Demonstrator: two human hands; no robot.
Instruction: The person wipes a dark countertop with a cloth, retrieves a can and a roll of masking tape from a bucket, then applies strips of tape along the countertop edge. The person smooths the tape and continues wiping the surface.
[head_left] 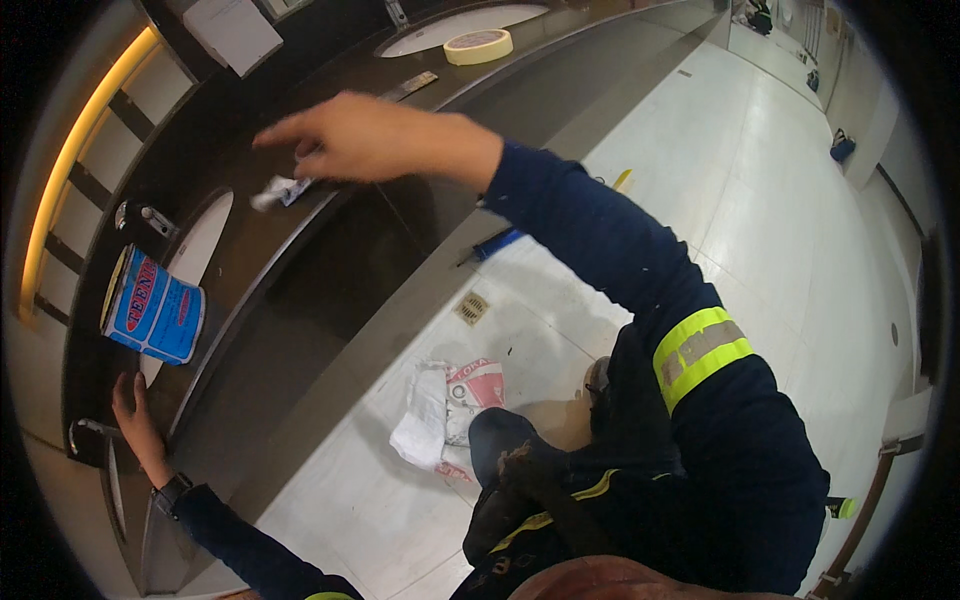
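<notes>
My left hand (143, 430), with a dark watch at its wrist, is by the dark counter (262, 222) at the lower left. Its fingers are apart and hold nothing. Just beyond those fingertips a blue can (155, 308) stands on the counter, beside a white sink basin (203, 240). Over the counter's middle reaches my right hand (370, 137), index finger stretched out and the others partly bent. Nothing shows in its grip. Right below it lies a small crumpled white and blue item (280, 192), blurred, its kind unclear. Whether the hand touches it I cannot tell.
A roll of masking tape (478, 47) and a flat narrow strip (415, 83) lie farther along the counter. Metal faucets (157, 222) stand by the basins. On the tiled floor are a crumpled white and red bag (428, 410), a blue tool (497, 243) and a drain cover (472, 308).
</notes>
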